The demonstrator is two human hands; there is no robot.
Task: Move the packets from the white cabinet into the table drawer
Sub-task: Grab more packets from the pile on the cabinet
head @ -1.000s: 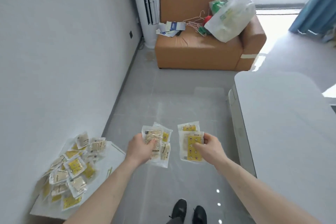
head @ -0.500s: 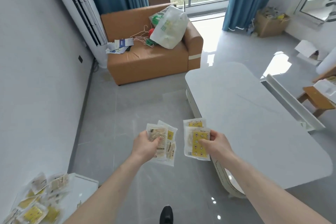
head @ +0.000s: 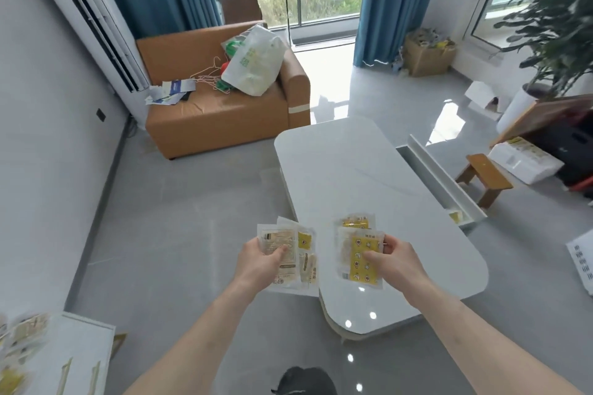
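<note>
Left of our fingers, the low white cabinet (head: 77,346). Our left hand (head: 256,261) grips clear-plastic tan packets (head: 282,253), our right hand (head: 396,258) yellow-printed packets (head: 361,261), long axes pointing away. Beyond, the glossy white oval table (head: 353,176); its open white drawer (head: 446,183) lies far right.

- The left hand (head: 260,261) grips a fan of clear packets (head: 290,255), thumb pressed across the front one
- The right hand (head: 393,258) pinches a second bunch of packets (head: 359,253) printed yellow, held over the near end of the white table (head: 362,176)
- The table drawer (head: 444,181) stands pulled out on the table's far side, a yellow packet (head: 455,216) showing at its near end
- The white cabinet (head: 73,353) sits at lower left with blurred packets (head: 19,340) heaped on its top
- An orange sofa (head: 221,106) stands against the far wall, a white plastic bag (head: 253,64) and wire hangers (head: 208,74) on its seat
- A small wooden stool (head: 484,178) stands just beyond the drawer
</note>
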